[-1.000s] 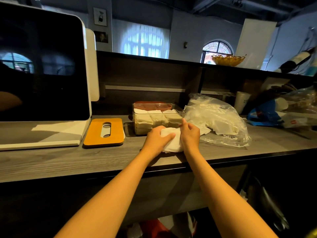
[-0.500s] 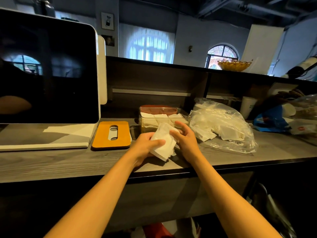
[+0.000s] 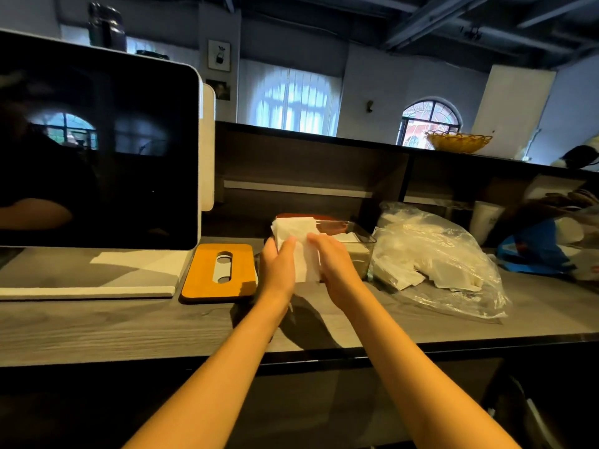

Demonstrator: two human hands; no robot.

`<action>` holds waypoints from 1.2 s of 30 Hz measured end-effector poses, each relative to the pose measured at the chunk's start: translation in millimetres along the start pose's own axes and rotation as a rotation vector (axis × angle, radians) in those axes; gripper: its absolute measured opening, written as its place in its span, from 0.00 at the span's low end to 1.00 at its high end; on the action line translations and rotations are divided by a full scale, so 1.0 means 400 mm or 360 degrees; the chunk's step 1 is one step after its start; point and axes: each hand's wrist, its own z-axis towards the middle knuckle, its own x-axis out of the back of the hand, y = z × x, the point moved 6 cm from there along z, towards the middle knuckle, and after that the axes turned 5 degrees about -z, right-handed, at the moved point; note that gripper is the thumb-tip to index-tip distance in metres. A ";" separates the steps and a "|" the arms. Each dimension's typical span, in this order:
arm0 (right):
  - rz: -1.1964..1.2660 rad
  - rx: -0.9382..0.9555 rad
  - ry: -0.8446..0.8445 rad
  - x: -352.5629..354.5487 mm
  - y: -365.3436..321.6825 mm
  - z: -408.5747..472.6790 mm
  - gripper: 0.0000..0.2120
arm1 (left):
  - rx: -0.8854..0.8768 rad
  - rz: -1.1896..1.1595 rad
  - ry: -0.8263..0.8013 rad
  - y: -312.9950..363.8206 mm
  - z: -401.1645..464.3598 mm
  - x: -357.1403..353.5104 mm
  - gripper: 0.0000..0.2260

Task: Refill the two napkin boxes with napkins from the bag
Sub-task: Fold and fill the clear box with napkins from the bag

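I hold a stack of napkins (image 3: 296,244) between both hands, lifted off the counter (image 3: 129,328). My left hand (image 3: 278,265) grips its left side, thumb curled over the front face; my right hand (image 3: 334,264) clasps the right side, fingers bent against the paper. The stack stands roughly upright, its top edge above my fingertips.

Just behind my grip sits the clear box (image 3: 353,243), open on top, with napkins already lying inside; the stack hides its left part. A reddish shape behind it I cannot make out. Left of my left hand, near it, the orange lid (image 3: 223,273) lies flat on the counter, slot facing up. To the right of my right hand, beside the box, the plastic bag (image 3: 434,257) slumps on the counter with loose napkins showing through it.
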 end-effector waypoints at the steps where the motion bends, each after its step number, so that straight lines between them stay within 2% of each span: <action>1: -0.0058 0.0046 -0.0028 -0.004 -0.010 0.007 0.10 | -0.0075 0.0052 -0.0031 0.012 0.018 -0.001 0.11; 4: -0.0204 0.0290 0.0014 -0.007 -0.053 0.042 0.15 | -0.0232 0.0201 -0.0187 0.046 0.063 -0.010 0.08; 6: -0.0167 0.0355 0.0123 0.004 -0.086 0.072 0.14 | -0.0402 0.0373 -0.0197 0.069 0.086 -0.004 0.10; 10: -0.0045 0.0172 0.0212 0.025 -0.109 0.164 0.12 | -0.0651 0.0450 0.0149 0.065 0.130 0.058 0.12; 12: -0.0111 0.0031 0.0180 0.024 -0.110 0.213 0.12 | -0.0546 0.0362 0.0190 0.026 0.155 0.071 0.13; 15: -0.0310 -0.0214 0.0169 0.013 -0.104 0.261 0.15 | -0.0130 0.0195 0.0094 -0.044 0.184 0.050 0.20; 17: -0.0395 -0.0286 0.0109 -0.009 -0.101 0.281 0.17 | 0.0017 0.0152 0.0000 -0.065 0.180 0.029 0.23; 19: -0.0502 -0.0310 0.0031 -0.034 -0.100 0.299 0.18 | 0.0032 0.0158 -0.0112 -0.068 0.166 0.014 0.24; 22: -0.0774 -0.0397 -0.0082 -0.062 -0.094 0.302 0.19 | -0.0019 0.0174 -0.0144 -0.073 0.156 0.013 0.24; 26: -0.1134 -0.0402 -0.0208 -0.086 -0.086 0.303 0.21 | -0.0015 0.0139 -0.0107 -0.107 0.174 0.017 0.41; 31: -0.1222 -0.0246 -0.0196 -0.079 -0.120 0.293 0.21 | 0.0001 0.0079 -0.0105 -0.119 0.177 0.011 0.47; 33: -0.1130 -0.0271 -0.0234 -0.072 -0.112 0.289 0.23 | 0.0015 0.0060 -0.0116 -0.111 0.172 0.009 0.44; 36: -0.1038 -0.0232 -0.0205 -0.058 -0.103 0.296 0.22 | 0.0030 0.0061 -0.0141 -0.095 0.157 0.001 0.33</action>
